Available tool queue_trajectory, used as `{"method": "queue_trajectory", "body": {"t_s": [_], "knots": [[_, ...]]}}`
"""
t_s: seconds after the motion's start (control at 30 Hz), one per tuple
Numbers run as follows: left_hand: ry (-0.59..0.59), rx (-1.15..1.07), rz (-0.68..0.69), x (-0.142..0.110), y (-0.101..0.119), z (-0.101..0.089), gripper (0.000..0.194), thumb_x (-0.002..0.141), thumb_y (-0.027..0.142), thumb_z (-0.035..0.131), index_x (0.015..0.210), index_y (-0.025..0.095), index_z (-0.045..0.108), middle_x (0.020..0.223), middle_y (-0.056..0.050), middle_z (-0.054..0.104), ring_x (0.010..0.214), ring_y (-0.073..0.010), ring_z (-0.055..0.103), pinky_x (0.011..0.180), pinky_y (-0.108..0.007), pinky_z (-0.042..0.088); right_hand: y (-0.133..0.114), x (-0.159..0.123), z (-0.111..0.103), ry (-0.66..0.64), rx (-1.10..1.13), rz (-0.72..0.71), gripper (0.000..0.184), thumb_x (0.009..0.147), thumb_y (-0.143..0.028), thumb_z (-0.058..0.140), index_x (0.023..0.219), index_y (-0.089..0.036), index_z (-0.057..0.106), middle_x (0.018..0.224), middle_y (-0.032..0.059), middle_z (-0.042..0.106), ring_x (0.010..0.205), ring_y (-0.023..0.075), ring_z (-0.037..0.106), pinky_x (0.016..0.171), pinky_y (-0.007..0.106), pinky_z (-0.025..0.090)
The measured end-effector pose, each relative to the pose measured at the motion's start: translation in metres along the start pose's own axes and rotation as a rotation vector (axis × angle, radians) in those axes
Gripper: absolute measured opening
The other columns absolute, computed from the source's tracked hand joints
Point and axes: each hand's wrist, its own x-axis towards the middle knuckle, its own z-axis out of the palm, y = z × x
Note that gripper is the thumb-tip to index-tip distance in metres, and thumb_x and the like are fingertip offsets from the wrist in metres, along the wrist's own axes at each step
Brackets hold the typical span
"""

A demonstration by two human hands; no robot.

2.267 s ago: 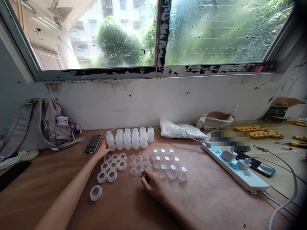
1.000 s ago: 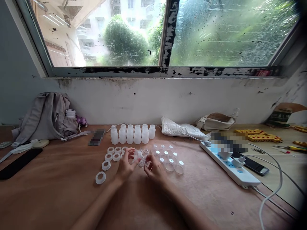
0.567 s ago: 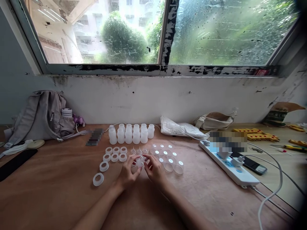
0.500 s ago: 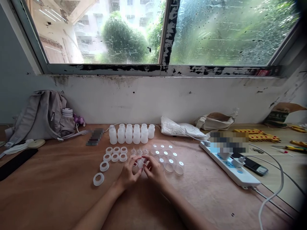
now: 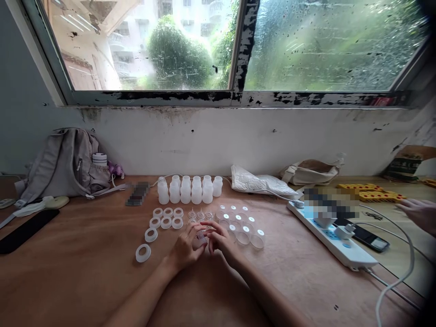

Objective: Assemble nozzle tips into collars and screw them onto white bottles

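The two rows of white bottles (image 5: 185, 194) stand upright on the brown tabletop (image 5: 190, 295). In front of the bottles, on the person's side, both hands meet over a small clear piece (image 5: 200, 239). The left hand (image 5: 185, 247) is turned inward, its forearm slanting up from the lower left; its fingers arch over the piece and its thumb lies along the near side, the gap between them closed down on it. The right hand (image 5: 221, 240) comes in from the other side, wrist bent, fingers curled and pointing left, the forefinger reaching across to the left fingertips. Whether the right fingertips pinch the piece or only rest against it, I cannot tell.

White rings (image 5: 151, 240) lie in front of the bottles and to the left, near the left hand. Small clear pointed parts (image 5: 200, 215) sit between the bottles and the hands, partly hidden by the fingers. Clear round pieces with white dots (image 5: 243, 238) lie in front of the bottles and to the right, just beyond the right hand. Well to the right of the bottles, a co-worker's hand (image 5: 418, 215) extends into view.
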Motion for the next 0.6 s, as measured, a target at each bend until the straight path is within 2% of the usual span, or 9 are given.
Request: {"method": "queue_trajectory", "body": {"t_s": [0.07,0.17,0.23,0.3,0.37,0.43,0.5,0.6], "knots": [[0.007,0.012,0.017,0.000,0.000,0.000,0.033,0.071,0.015,0.053,0.102,0.020,0.044,0.102,-0.007,0.051,0.103,-0.0201,0.047,0.087,-0.037,0.043,0.000,0.000,-0.001,0.040,-0.015,-0.031,0.029,0.066,-0.021,0.046,0.095,-0.017,0.052,0.056,-0.0056,0.054,0.030,0.0065,0.046,0.035,0.019,0.031],[0.016,0.026,0.022,-0.001,0.000,-0.001,0.022,0.073,0.020,0.055,0.093,0.021,0.047,0.101,-0.007,0.050,0.099,-0.0194,0.049,0.083,-0.035,0.045,-0.003,0.001,-0.004,0.148,-0.043,-0.098,0.022,0.065,-0.021,0.047,0.086,-0.016,0.054,0.067,-0.0030,0.056,0.031,0.0042,0.045,0.034,0.019,0.031],[0.024,0.036,0.017,-0.001,0.001,-0.002,0.016,0.074,0.022,0.055,0.088,0.020,0.048,0.100,-0.007,0.050,0.097,-0.0185,0.050,0.081,-0.034,0.046,-0.005,0.001,-0.006,0.212,-0.072,-0.094,0.020,0.065,-0.023,0.049,0.083,-0.016,0.054,0.069,-0.0031,0.055,0.031,0.0033,0.043,0.032,0.018,0.031],[0.024,0.045,0.011,-0.002,0.001,-0.002,0.011,0.075,0.023,0.054,0.084,0.020,0.048,0.101,-0.007,0.049,0.096,-0.0178,0.051,0.082,-0.033,0.046,-0.008,0.001,-0.007,0.182,-0.097,-0.011,0.022,0.066,-0.026,0.050,0.086,-0.016,0.053,0.067,-0.0034,0.053,0.034,0.0049,0.046,0.030,0.017,0.032],[0.022,0.053,0.012,-0.003,0.000,-0.001,0.009,0.076,0.021,0.052,0.084,0.020,0.049,0.103,-0.007,0.047,0.097,-0.0172,0.051,0.083,-0.034,0.046,-0.008,0.002,-0.008,0.069,-0.103,0.100,0.027,0.065,-0.029,0.052,0.089,-0.017,0.051,0.066,-0.0028,0.054,0.039,0.0078,0.050,0.029,0.018,0.035],[0.020,0.071,0.023,-0.003,-0.002,0.000,0.010,0.076,0.018,0.051,0.085,0.021,0.051,0.108,-0.007,0.044,0.100,-0.0175,0.049,0.085,-0.035,0.045,-0.007,0.002,-0.007,-0.028,-0.097,0.154,0.029,0.065,-0.030,0.054,0.089,-0.016,0.050,0.063,-0.0026,0.055,0.041,0.0092,0.052,0.031,0.018,0.038],[0.040,0.094,0.019,-0.004,-0.003,0.002,0.013,0.076,0.017,0.051,0.088,0.022,0.051,0.112,-0.007,0.042,0.104,-0.0191,0.046,0.086,-0.037,0.044,-0.004,0.004,-0.006,-0.039,-0.082,0.136,0.029,0.063,-0.031,0.056,0.087,-0.016,0.049,0.057,-0.0039,0.054,0.040,0.0093,0.052,0.033,0.019,0.041],[0.114,0.071,-0.057,-0.002,-0.002,0.002,0.029,0.071,0.022,0.057,0.099,0.022,0.047,0.113,-0.009,0.043,0.106,-0.0220,0.044,0.087,-0.040,0.043,0.002,0.007,-0.006,0.036,-0.060,0.065,0.030,0.061,-0.032,0.059,0.083,-0.016,0.047,0.049,-0.0068,0.051,0.038,0.0091,0.051,0.035,0.020,0.042]]}}
